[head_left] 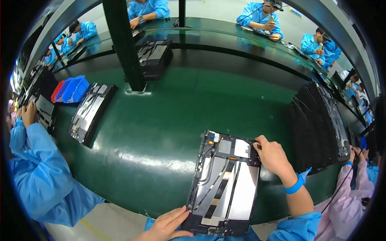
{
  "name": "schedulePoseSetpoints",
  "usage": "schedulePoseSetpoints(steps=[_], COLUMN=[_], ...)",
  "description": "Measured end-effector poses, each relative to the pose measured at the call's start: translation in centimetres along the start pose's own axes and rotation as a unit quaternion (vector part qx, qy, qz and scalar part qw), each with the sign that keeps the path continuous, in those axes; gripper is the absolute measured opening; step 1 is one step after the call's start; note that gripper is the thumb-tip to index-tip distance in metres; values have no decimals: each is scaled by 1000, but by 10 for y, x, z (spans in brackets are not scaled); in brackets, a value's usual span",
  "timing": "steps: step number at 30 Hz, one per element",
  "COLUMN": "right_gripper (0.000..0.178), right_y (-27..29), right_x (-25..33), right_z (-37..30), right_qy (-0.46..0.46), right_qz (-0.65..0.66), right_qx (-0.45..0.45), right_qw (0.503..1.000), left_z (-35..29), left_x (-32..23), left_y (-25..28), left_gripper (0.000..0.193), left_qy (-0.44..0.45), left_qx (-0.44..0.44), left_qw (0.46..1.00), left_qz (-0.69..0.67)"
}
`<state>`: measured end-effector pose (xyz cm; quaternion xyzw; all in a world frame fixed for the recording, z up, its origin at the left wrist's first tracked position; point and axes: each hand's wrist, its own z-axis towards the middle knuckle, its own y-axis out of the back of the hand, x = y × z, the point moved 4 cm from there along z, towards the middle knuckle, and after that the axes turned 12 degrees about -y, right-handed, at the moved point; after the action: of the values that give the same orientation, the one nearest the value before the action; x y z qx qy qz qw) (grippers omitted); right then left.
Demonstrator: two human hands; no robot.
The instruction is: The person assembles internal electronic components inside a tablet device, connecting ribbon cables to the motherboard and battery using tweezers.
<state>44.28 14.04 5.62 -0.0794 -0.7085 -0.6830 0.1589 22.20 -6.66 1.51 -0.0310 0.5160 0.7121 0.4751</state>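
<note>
An opened tablet (229, 180) lies before me at the front edge of the green table, its bare inside facing up. Silver plates, black ribbon cables and a black frame show in it. My left hand (171, 224) grips its near left corner, fingers along the side and thumb at the near edge. At the far right corner, my right hand (273, 154) is closed on the frame with thumb and bent fingers. A blue wrist strap (296, 184) is on my right wrist.
On the green table (169, 116), a stack of opened tablets (92, 110) lies left, beside blue and red bins (74, 89). A tall black stack (317, 124) stands right. Another stack (152, 60) sits behind a dark post (124, 48). A co-worker's blue sleeve (44, 168) reaches in at left.
</note>
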Motion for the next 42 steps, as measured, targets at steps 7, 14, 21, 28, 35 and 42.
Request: schedulePoseSetpoints(steps=[7,14,21,28,35,42], right_gripper=[16,17,8,13,10,13], right_y=[-3,-1,22,-15,-24,-18], right_x=[5,7,57,105,109,99], right_z=[7,5,2,-16,-13,-2], right_qy=[33,54,245,363,362,349], right_qz=[-47,-102,-97,107,57,23], right_qx=[22,29,-104,238,205,186], right_qw=[998,993,959,894,908,918], left_z=[0,-3,0,41,61,79], left_x=[-5,-12,-8,8,12,17], left_y=[-4,-5,13,41,30,25], left_gripper=[59,57,55,28,27,28], left_qy=[-53,-85,-1,3,26,37], left_qx=[-11,-30,-70,-97,-37,-24], left_qw=[998,994,997,993,995,993], left_qz=[13,68,44,68,92,105])
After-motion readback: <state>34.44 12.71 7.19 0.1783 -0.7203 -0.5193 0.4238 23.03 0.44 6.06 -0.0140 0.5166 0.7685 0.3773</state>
